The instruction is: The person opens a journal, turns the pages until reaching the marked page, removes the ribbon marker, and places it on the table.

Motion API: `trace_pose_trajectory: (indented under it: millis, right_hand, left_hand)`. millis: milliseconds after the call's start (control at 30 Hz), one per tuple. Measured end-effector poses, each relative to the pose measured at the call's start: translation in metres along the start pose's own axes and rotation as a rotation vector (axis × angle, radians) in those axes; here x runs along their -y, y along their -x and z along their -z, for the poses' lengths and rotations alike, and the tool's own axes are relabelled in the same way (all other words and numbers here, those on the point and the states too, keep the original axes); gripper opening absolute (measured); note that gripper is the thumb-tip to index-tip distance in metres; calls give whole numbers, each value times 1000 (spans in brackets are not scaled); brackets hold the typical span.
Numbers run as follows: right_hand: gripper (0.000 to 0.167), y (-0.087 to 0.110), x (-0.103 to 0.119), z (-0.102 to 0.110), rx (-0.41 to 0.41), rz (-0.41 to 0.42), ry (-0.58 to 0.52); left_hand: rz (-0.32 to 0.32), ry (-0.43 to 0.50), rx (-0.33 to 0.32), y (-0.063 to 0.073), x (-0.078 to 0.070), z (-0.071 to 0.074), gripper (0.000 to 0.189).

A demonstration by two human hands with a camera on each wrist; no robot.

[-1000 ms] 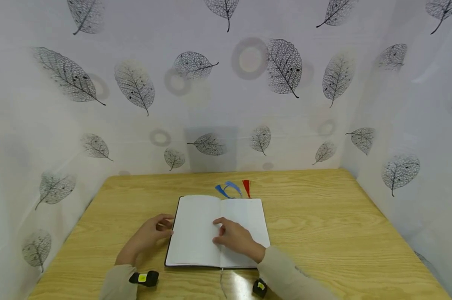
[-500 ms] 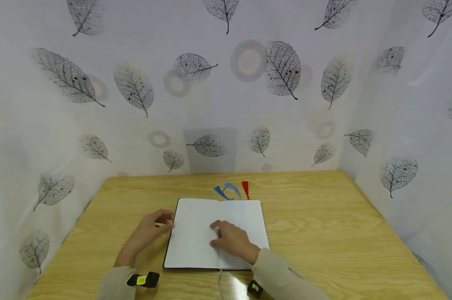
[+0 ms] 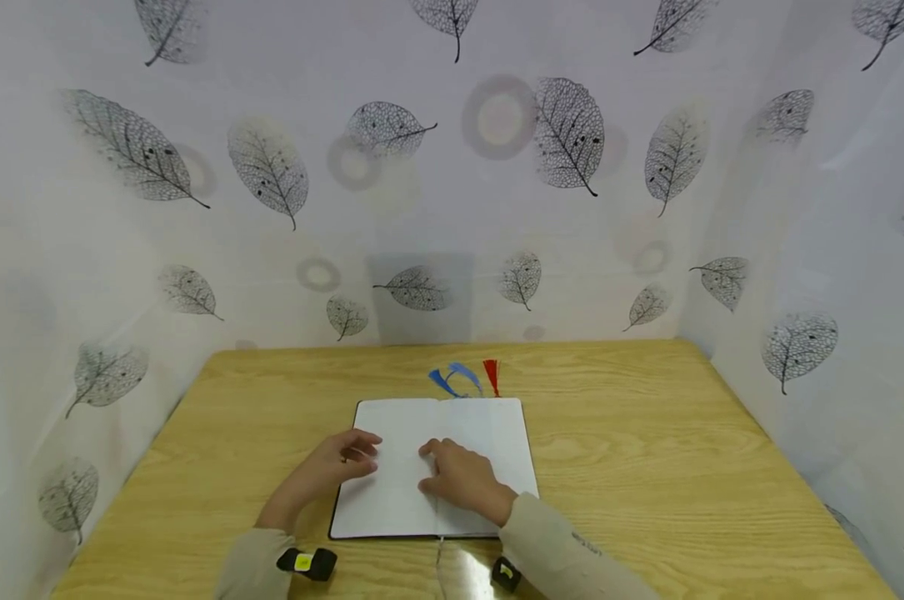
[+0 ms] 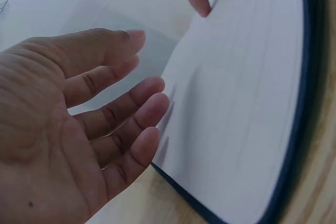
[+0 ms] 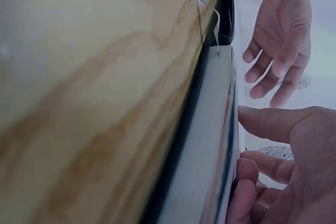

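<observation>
A notebook [image 3: 392, 508] with a dark cover lies open on blank-looking white pages. Over its left page hovers my left hand [image 3: 332, 468], fingers relaxed and slightly bent; in the left wrist view nothing lies between thumb and fingers, and they look just off the paper. My right hand [image 3: 462, 477] rests on the pages near the middle fold. In the right wrist view, its thumb [image 5: 262, 123] and index finger touch the paper, the other fingers bend beneath the palm, and I see nothing held. A thin ribbon [image 5: 217, 22] comes out at the spine.
Blue tassels [image 3: 440, 382] and a red tassel [image 3: 491, 377] stick out past the notebook's far edge. The wooden table [image 3: 631, 467] is enclosed by a leaf-patterned white curtain [image 3: 452, 208]. Black camera bands sit at both wrists.
My left hand has moved right, from the notebook's left edge to above the left page. The right hand shifted slightly left on the pages, then stayed nearly still.
</observation>
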State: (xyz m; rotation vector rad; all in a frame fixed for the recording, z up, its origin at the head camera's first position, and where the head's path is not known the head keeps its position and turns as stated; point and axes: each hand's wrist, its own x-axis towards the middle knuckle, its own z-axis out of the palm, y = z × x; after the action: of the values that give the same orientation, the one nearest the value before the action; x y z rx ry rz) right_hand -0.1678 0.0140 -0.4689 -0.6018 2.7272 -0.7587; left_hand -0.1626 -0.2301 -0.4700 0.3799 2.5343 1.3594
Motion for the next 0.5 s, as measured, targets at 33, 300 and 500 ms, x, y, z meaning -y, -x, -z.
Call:
trace_pose_trajectory:
  millis: [33,300,500]
  right_hand:
    - [43,0,0,0,-1,1,2]
    - [44,-1,2,3,2,3,56]
    - [44,-2,1,1,11,-7,52]
  left_hand:
    - [-5,-2,9,-1,0,-1,40]
    - [12,-2,34,-4,2,-5,41]
    - [39,-3,48,-2,2,-8,46]
